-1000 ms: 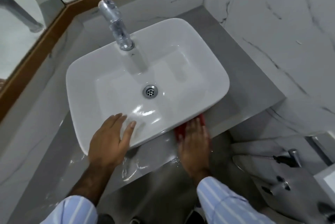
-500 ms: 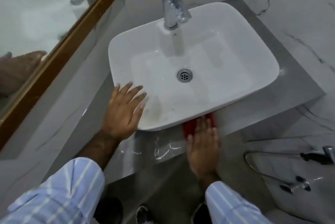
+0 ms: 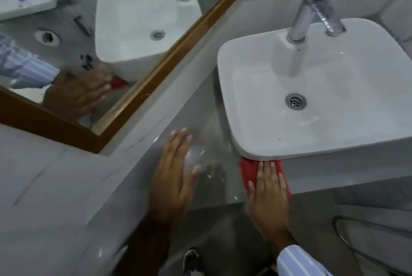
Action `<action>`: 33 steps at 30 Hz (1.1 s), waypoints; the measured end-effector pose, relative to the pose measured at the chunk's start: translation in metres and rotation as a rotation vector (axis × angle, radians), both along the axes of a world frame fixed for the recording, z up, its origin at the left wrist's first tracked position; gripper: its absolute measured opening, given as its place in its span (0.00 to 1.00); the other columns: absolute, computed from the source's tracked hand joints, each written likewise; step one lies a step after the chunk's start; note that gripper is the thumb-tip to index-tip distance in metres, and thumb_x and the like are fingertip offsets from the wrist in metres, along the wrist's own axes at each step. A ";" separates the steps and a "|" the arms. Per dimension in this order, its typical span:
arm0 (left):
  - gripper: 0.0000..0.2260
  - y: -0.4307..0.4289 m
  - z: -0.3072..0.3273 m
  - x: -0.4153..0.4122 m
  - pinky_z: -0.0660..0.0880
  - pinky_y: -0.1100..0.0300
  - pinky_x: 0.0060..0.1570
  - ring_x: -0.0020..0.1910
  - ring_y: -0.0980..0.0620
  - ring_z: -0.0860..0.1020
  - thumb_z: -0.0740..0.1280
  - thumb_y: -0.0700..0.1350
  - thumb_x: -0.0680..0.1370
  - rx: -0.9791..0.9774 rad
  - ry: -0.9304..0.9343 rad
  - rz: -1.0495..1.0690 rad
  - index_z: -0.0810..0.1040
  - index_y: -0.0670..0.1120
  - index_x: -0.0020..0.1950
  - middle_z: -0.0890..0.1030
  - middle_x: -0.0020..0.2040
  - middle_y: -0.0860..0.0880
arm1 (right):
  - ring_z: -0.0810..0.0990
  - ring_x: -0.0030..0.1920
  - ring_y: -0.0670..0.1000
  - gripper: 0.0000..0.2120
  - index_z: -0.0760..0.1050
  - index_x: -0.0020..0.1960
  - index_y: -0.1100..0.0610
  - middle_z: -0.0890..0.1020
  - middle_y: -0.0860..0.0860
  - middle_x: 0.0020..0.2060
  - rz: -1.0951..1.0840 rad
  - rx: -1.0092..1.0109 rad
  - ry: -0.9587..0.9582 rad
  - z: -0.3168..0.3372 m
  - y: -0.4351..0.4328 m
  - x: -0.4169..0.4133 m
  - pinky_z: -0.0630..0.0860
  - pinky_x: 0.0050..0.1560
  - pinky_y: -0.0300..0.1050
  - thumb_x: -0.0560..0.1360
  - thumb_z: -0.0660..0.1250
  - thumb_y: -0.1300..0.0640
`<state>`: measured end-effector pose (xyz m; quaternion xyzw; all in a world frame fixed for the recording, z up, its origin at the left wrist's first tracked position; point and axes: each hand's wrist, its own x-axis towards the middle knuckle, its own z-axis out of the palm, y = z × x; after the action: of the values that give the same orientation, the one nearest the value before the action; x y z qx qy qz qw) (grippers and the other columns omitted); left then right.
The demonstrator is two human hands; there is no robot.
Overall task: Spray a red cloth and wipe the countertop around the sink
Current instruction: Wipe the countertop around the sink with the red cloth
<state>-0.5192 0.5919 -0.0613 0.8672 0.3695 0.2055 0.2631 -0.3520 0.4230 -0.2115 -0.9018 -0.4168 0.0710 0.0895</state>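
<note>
We press our right hand flat, fingers stretched out and close together, on top of the red cloth, which lies on the grey tabletop right against the front left corner of the white sink. The cloth's far edge touches the base of the sink; most of it is hidden under our palm, with red showing to the left of the fingers and a thin strip along the hand's right side. Our fingertips reach just short of the sink's front rim.

Our left hand lies open and flat, holding nothing, on the tabletop to the left of the sink, near its left front corner and apart from the cloth. Wet streaks glisten on the tabletop between that hand and the sink. The chrome faucet stands at the sink's back edge. A wood-framed mirror left of the sink reflects a hand on the red cloth.
</note>
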 end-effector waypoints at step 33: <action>0.39 0.098 0.030 -0.159 0.35 0.48 0.84 0.86 0.41 0.42 0.63 0.57 0.83 0.945 0.400 0.557 0.50 0.39 0.85 0.56 0.83 0.36 | 0.46 0.84 0.60 0.33 0.44 0.84 0.62 0.48 0.60 0.85 0.067 -0.066 0.111 0.026 0.241 -0.057 0.47 0.84 0.58 0.86 0.45 0.45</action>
<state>-0.6785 0.6896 -0.0315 0.7826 0.4944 0.2415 -0.2912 -0.4091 0.6636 -0.1858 -0.8844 -0.4387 0.1374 0.0801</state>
